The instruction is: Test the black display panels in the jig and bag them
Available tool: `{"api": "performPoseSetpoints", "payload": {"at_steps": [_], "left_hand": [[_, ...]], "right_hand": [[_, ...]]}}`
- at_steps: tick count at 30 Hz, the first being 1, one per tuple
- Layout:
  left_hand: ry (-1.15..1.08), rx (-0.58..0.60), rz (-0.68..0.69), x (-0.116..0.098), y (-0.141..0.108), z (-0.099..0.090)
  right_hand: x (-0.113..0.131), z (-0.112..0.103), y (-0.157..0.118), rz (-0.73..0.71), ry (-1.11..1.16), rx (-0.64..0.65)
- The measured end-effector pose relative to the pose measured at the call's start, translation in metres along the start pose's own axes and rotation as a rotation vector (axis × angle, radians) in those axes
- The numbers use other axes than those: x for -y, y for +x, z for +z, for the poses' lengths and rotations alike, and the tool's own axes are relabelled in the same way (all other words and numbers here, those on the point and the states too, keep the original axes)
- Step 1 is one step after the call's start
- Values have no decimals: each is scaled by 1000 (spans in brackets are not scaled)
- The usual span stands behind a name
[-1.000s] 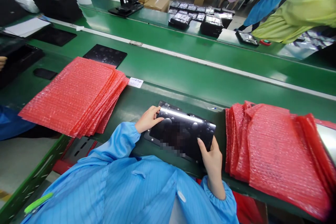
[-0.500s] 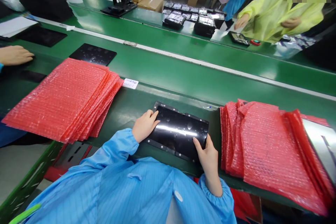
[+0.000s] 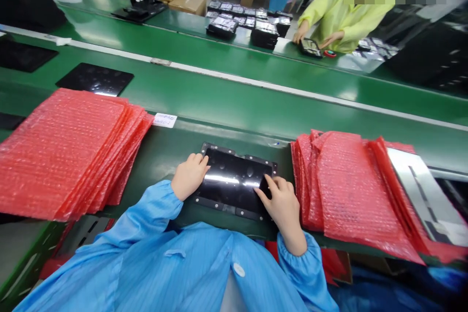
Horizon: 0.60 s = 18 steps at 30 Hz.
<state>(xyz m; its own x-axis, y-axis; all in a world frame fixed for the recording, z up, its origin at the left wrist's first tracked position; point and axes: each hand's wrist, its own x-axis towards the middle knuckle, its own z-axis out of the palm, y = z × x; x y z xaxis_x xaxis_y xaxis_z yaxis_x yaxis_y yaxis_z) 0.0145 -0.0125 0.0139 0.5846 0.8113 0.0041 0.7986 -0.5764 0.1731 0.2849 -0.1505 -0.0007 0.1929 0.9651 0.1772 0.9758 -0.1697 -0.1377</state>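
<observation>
A glossy black panel (image 3: 234, 183) lies on a dark frame with small round spots along its edges, on the green bench before me. My left hand (image 3: 190, 175) is closed on the panel's left edge, thumb and fingers at its upper left part. At the right side, my right hand (image 3: 283, 202) rests with thumb and fingers apart, the fingertips touching the panel's glossy surface. Red bubble-wrap sleeves (image 3: 69, 151) are stacked on the left. More red bubble-wrap sleeves (image 3: 354, 185) lie on the right, close to my right hand.
A silver plate (image 3: 420, 190) lies on the right sleeves. Behind the left stack is a black panel (image 3: 95, 79); a white label (image 3: 165, 120) sits beside that stack. Across the green line, a person in yellow (image 3: 351, 14) handles a device near several stacked units (image 3: 265, 31).
The view has shifted right. My right hand has moved from gripping the panel's right edge to its top surface, with fingers spread. The panel now lies flatter, and its frame's right edge shows.
</observation>
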Motion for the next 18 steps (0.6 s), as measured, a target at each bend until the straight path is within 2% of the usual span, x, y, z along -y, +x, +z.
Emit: {"api": "performPoseSetpoints", "payload": {"at_steps": [2, 8, 11, 14, 18], "left_hand": [[19, 0, 32, 1, 1, -2], [-35, -44, 179, 23, -3, 10], [-90, 17, 264, 39, -8, 19], [-118, 100, 259, 48, -12, 25], [-89, 128, 206, 48, -14, 26]], "right_hand": [[0, -3, 3, -78, 43, 1], [-2, -16, 4, -45, 112, 101], [-4, -21, -2, -77, 151, 197], [-5, -21, -7, -90, 132, 231], [-3, -26, -3, -97, 76, 217]]}}
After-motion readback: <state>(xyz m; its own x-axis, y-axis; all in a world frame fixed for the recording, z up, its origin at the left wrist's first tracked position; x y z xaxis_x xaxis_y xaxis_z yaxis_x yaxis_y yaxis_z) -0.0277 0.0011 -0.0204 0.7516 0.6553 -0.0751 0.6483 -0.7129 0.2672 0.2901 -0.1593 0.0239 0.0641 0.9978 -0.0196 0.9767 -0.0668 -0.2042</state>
